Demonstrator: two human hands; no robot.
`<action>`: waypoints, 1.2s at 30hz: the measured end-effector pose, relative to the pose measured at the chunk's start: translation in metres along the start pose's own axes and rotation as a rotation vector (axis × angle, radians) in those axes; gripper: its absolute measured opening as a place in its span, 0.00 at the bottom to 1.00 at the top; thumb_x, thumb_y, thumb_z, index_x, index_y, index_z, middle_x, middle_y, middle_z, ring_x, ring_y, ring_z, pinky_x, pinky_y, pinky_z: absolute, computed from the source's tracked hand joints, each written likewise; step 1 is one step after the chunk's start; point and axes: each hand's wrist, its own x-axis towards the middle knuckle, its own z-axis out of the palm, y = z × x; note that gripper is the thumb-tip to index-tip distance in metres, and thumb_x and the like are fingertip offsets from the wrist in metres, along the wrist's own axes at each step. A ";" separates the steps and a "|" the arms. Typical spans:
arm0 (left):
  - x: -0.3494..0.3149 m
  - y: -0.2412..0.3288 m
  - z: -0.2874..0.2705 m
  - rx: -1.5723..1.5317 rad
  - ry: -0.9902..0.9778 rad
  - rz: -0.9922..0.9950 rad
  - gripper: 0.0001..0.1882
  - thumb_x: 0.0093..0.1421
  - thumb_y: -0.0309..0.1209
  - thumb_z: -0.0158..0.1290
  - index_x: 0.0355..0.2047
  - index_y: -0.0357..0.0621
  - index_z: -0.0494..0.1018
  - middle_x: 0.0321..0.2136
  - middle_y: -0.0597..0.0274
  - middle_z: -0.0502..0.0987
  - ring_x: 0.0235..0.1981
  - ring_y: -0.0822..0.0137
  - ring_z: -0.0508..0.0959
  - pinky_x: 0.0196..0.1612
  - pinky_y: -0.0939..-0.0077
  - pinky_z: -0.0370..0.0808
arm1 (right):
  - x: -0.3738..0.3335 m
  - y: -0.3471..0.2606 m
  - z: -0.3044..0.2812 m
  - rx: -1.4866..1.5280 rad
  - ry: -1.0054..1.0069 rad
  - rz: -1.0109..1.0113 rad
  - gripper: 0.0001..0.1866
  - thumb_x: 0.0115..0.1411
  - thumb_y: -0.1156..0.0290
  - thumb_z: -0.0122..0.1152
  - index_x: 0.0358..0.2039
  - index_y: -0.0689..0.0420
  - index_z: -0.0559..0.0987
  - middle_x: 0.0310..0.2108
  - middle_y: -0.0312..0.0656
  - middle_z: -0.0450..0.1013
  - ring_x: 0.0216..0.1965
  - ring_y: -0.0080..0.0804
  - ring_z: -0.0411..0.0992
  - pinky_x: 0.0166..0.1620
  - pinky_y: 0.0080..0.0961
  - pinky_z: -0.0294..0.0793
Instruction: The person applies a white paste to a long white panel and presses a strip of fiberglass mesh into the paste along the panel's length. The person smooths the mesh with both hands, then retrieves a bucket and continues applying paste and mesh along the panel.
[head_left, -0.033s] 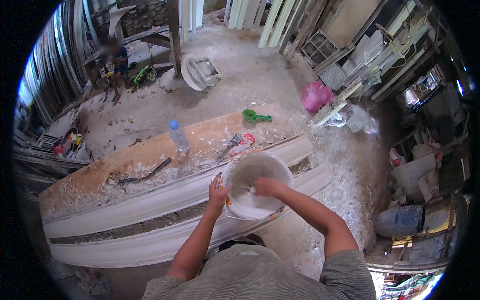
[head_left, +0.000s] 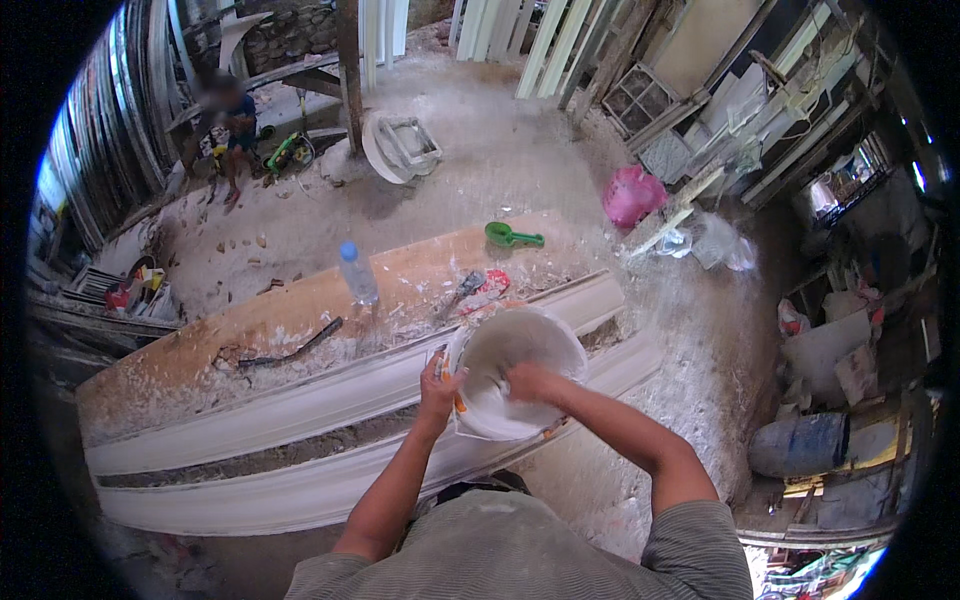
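A white bucket with whitish material inside is tilted, its mouth toward me, over two long white mouldings. My left hand is closed on the bucket's left rim, the thumb on the near side. Down inside the bucket is my right hand, its fingers curled near the pale contents. Whatever those fingers hold, if anything, is hidden and slightly blurred. Beyond the bucket a dirty putty-knife-like tool lies beside a red and white scrap.
A plaster-spotted board carries a clear bottle with a blue cap, a green scoop and a dark strip. A pink bag lies on the floor at right. Far left, a person sits near a green toy-like bike.
My right hand has shifted very slightly inside the bucket. My left hand keeps its grip on the rim, and the other things stay where they were.
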 end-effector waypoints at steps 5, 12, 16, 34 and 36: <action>-0.015 0.005 0.027 -0.091 -0.119 0.067 0.27 0.53 0.24 0.56 0.54 0.36 0.69 0.44 0.60 0.77 0.43 0.71 0.76 0.49 0.75 0.72 | 0.013 -0.021 0.020 0.262 0.058 0.186 0.26 0.49 0.61 0.60 0.45 0.66 0.78 0.43 0.65 0.75 0.45 0.60 0.74 0.51 0.44 0.73; -0.035 0.000 0.048 -0.228 -0.126 -0.073 0.30 0.46 0.24 0.60 0.53 0.37 0.70 0.45 0.62 0.75 0.43 0.70 0.75 0.50 0.74 0.71 | 0.007 0.043 0.010 -0.077 0.300 -0.014 0.23 0.53 0.59 0.63 0.45 0.61 0.78 0.46 0.56 0.74 0.50 0.53 0.71 0.54 0.42 0.70; -0.044 -0.003 0.064 -0.208 -0.212 -0.064 0.29 0.42 0.23 0.58 0.49 0.37 0.72 0.43 0.62 0.76 0.43 0.69 0.75 0.49 0.75 0.71 | -0.011 0.071 0.061 0.060 0.370 0.179 0.25 0.55 0.55 0.60 0.48 0.59 0.77 0.48 0.55 0.73 0.50 0.49 0.72 0.55 0.40 0.69; -0.139 -0.067 0.112 -0.036 -0.681 0.120 0.41 0.39 0.23 0.57 0.58 0.37 0.58 0.53 0.47 0.66 0.53 0.54 0.72 0.59 0.55 0.68 | -0.206 -0.046 0.180 2.503 0.872 -0.781 0.19 0.68 0.59 0.48 0.54 0.55 0.71 0.51 0.41 0.71 0.49 0.26 0.71 0.53 0.28 0.73; -0.179 -0.075 0.128 -0.048 -0.726 -0.009 0.41 0.39 0.24 0.57 0.58 0.35 0.57 0.52 0.47 0.67 0.51 0.55 0.72 0.58 0.57 0.69 | -0.247 -0.068 0.203 2.519 1.075 -0.811 0.18 0.68 0.59 0.48 0.54 0.55 0.71 0.50 0.40 0.71 0.48 0.26 0.71 0.53 0.28 0.73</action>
